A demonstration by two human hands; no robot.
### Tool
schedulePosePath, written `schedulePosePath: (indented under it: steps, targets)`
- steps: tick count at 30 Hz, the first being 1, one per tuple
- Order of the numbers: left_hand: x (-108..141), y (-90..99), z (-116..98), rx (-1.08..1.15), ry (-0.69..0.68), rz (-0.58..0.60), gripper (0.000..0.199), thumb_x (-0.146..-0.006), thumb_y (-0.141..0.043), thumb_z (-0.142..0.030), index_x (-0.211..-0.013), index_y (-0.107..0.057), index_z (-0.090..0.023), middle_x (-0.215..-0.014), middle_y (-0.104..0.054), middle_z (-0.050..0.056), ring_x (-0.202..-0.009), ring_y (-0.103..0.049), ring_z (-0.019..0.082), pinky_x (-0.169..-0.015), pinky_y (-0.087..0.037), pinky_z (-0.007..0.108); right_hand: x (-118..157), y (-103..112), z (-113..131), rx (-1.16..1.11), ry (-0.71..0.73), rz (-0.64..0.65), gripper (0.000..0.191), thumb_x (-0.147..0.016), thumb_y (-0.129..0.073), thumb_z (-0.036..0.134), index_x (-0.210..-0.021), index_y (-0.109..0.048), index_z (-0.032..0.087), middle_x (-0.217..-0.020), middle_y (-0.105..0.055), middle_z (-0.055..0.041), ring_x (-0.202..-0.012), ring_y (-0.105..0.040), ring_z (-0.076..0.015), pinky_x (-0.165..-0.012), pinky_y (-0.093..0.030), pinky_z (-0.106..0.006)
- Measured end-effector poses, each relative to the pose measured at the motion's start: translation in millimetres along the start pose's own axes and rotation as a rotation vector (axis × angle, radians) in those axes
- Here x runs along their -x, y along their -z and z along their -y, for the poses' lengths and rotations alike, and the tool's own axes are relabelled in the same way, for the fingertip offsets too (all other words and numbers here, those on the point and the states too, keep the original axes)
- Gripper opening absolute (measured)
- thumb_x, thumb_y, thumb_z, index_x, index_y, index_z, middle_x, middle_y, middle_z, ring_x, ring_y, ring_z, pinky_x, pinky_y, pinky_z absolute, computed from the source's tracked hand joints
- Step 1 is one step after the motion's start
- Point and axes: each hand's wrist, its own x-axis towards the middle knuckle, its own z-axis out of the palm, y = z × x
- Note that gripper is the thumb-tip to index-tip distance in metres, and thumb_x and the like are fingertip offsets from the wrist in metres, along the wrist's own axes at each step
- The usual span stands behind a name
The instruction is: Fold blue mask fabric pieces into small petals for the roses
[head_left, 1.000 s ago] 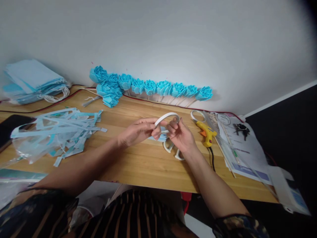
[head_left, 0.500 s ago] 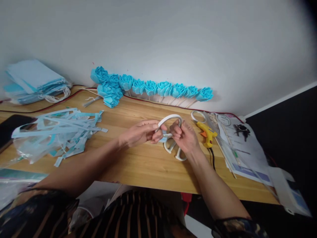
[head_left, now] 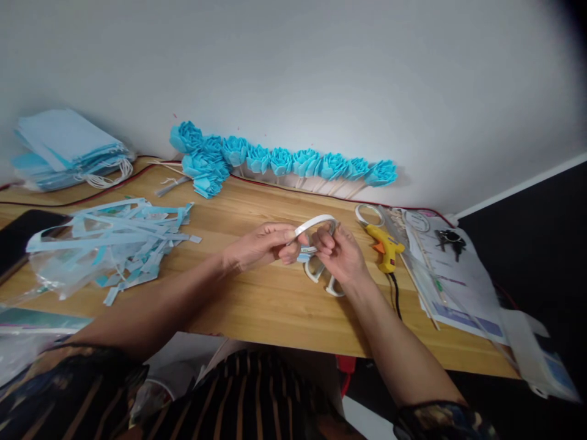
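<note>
Between my hands, above the table, is a white ring that looks like a narrow roll of tape (head_left: pixel 318 221). The thumb and fingers of my left hand (head_left: pixel 273 244) are closed on its left side. My right hand (head_left: pixel 342 249) has its fingers curled round the right side, hiding part of it. White-handled scissors (head_left: pixel 314 272) lie on the table below, their blades partly hidden. A small light-blue piece (head_left: pixel 302 258) shows beneath my left fingertips.
Blue fabric flowers (head_left: pixel 306 162) on sticks lean along the wall. Cut blue strips (head_left: pixel 151 229), a stack of blue sheets (head_left: pixel 68 143) and a phone (head_left: pixel 27 238) are at left. A yellow glue gun (head_left: pixel 386 247), another white ring (head_left: pixel 369 214), papers (head_left: pixel 463 287) and keys (head_left: pixel 452 239) are at right.
Both hands keep their hold on the roll of tape, which has turned or tilted slightly. The whole view has shifted a little; the things on the table stay put.
</note>
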Motion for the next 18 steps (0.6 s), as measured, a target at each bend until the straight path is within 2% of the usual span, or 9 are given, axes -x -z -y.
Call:
schedulePosePath:
  steps: [4,10,13,18]
  targets:
    - [-0.2,-1.3,-0.6,-0.020,-0.017,-0.020,0.035,-0.084,-0.073,-0.049,-0.086,-0.070,-0.014,-0.053,-0.042,-0.006,-0.052,-0.043,0.010,-0.056,-0.038,0.026,0.0,-0.3,-0.5,0.005,-0.005,-0.006,0.034,-0.083,-0.074,0.050,-0.071,-0.060,0.020,-0.054,-0.034,0.0071,-0.048,-0.033,-0.0078,-0.041,-0.031,-0.017]
    - [-3.1,0.1,3.9,-0.031,-0.069,-0.072,0.047,-0.079,-0.074,-0.061,-0.081,-0.070,-0.014,-0.050,-0.039,-0.006,-0.050,-0.042,0.010,-0.055,-0.037,0.027,-1.4,1.5,-1.7,-0.020,-0.015,0.003,0.037,-0.072,-0.083,0.050,-0.071,-0.062,0.019,-0.055,-0.036,0.0069,-0.049,-0.032,-0.0075,-0.040,-0.030,-0.017]
    - [-4.8,1.8,6.8,-0.043,-0.092,-0.074,0.055,-0.079,-0.069,-0.069,-0.080,-0.070,-0.014,-0.049,-0.038,-0.006,-0.049,-0.042,0.011,-0.055,-0.038,0.028,-2.5,2.8,-1.9,-0.018,-0.043,-0.039,0.032,-0.078,-0.079,0.046,-0.072,-0.062,0.019,-0.055,-0.036,0.0066,-0.050,-0.032,-0.0081,-0.039,-0.031,-0.017]
    - [-5.6,2.2,6.7,-0.046,-0.090,-0.065,0.056,-0.079,-0.067,-0.070,-0.081,-0.070,-0.014,-0.049,-0.038,-0.006,-0.050,-0.043,0.011,-0.055,-0.039,0.027,-3.1,4.5,-1.6,-0.028,-0.037,-0.033,0.031,-0.083,-0.075,0.045,-0.074,-0.060,0.019,-0.057,-0.035,0.0066,-0.050,-0.034,-0.0078,-0.040,-0.033,-0.015]
